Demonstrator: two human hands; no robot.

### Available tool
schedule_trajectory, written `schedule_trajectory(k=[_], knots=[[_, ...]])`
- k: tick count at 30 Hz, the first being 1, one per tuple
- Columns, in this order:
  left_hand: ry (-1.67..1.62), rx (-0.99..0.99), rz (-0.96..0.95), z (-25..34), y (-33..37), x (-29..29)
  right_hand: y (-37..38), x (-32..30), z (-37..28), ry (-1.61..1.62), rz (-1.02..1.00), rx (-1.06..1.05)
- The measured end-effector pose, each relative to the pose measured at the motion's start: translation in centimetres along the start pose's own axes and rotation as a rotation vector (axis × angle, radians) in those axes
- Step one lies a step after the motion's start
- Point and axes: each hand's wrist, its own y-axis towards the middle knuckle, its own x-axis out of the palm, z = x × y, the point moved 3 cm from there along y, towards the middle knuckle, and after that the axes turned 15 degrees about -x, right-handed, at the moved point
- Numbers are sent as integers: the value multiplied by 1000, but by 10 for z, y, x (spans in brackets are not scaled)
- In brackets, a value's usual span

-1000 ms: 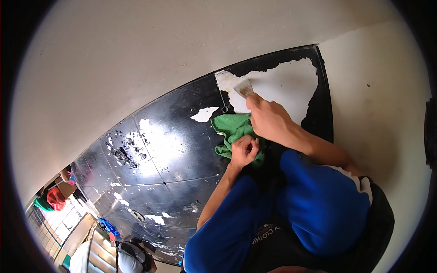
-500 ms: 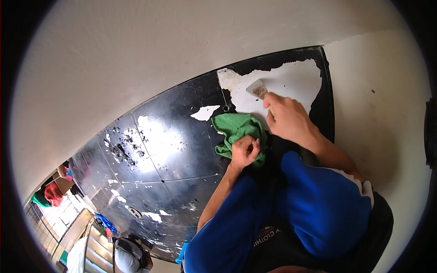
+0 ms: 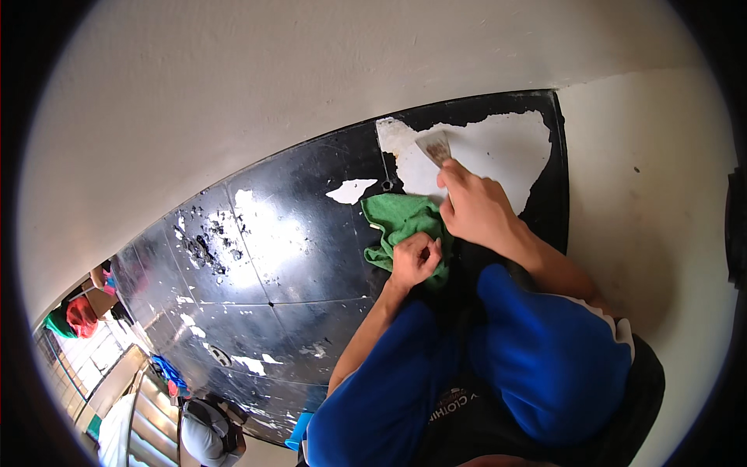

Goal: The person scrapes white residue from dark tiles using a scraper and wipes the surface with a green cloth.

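Note:
My right hand (image 3: 484, 206) is closed round the handle of a scraper (image 3: 435, 147) with a broad, flat metal blade. The blade is over the white bare patch (image 3: 506, 140) of a black tiled floor (image 3: 311, 187), near the patch's left part. Most of the handle is hidden in my fingers. Lower and to the left, my left hand (image 3: 415, 261) has its fingers curled in on a crumpled green cloth (image 3: 398, 212) that lies on the black surface between my hands. A small white tag shows at the cloth's left edge.
A pale wall (image 3: 233, 86) runs along the far side and another (image 3: 646, 210) along the right. Flaked black bits (image 3: 204, 247) lie at left. A person (image 3: 204, 432) is at the lower left, beside pale slats (image 3: 152, 412). My blue-clad knees (image 3: 537, 350) are close below my hands.
The scraper and my right hand have moved slightly left, and the blade stands more upright in the picture. My left hand stays on the cloth. The whole view has shifted a little.

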Motion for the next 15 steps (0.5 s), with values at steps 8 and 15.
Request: schedule_trajectory(k=[8,15], knots=[[-21,-20,-9,3,1,-2,4,-14,-15,33,-87,55],[-26,-9,-3,2,1,0,24,3,13,62,166,-24]])
